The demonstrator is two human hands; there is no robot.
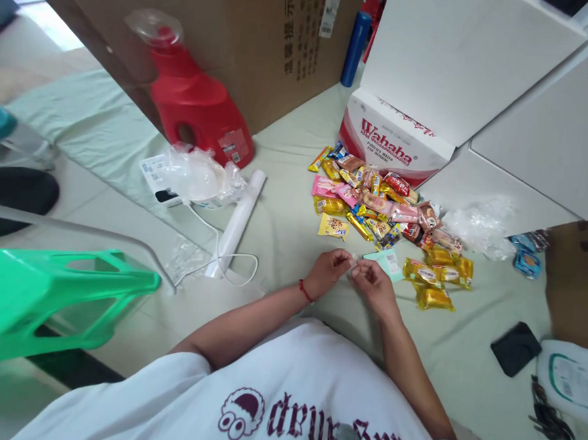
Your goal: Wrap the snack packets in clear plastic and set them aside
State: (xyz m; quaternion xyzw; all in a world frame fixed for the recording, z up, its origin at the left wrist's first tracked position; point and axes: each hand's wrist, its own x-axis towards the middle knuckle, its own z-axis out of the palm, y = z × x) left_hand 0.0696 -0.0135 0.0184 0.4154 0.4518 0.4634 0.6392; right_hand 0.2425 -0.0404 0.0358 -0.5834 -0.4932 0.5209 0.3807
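Observation:
My left hand [327, 272], with a red string bracelet at the wrist, and my right hand [373, 288] meet in front of my body. The fingertips of both pinch a small, pale, see-through bit [354, 258] whose kind I cannot make out. Just beyond my right hand lies a light green packet [389, 262] with a printed label. A pale yellow snack packet [334, 227] rests a little past my left fingers. Behind them spreads a heap of wrapped snacks [374, 201] in many colours. Several gold-wrapped cakes [434, 274] lie to the right of my right hand.
A Wahaha carton [394, 136] stands behind the snacks, with crumpled clear plastic [485, 225] to its right. Leftward are a red jug [196, 103], a white tube [237, 223], a white cable [212, 223] and a green stool [63, 293]. A black wallet-like square [516, 348] lies far right.

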